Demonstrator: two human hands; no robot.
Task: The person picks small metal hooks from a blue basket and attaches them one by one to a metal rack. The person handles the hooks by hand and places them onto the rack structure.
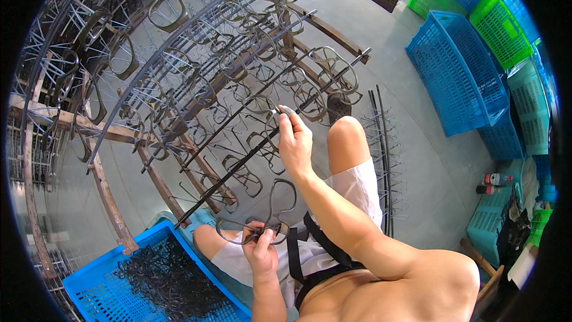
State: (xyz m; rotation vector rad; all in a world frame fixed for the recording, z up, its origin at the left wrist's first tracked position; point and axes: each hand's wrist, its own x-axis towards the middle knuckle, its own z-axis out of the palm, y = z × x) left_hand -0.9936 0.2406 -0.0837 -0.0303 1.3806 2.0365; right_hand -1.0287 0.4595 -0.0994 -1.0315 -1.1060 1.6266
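Observation:
My left hand (260,255) is closed around dark, glossy looped frames (272,206), low in front of my lap; their loops stick out past the fingers on both sides. Up and ahead, my right hand (295,143) pinches a dark looped piece (286,110) between thumb and fingers, right beside a long black rod (214,191). That rod slants across the rack and carries several similar loops on its thin prongs. Where the pinched piece meets the rod is partly hidden by my fingers.
Racks of curved bars hung with dark loops (170,27) fill the left and top. A blue crate (89,280) holding a tangle of dark pieces stands at lower left. More pronged rods (381,161) lie right of my knee. Blue baskets (438,77) are stacked at right, near bottles (491,179).

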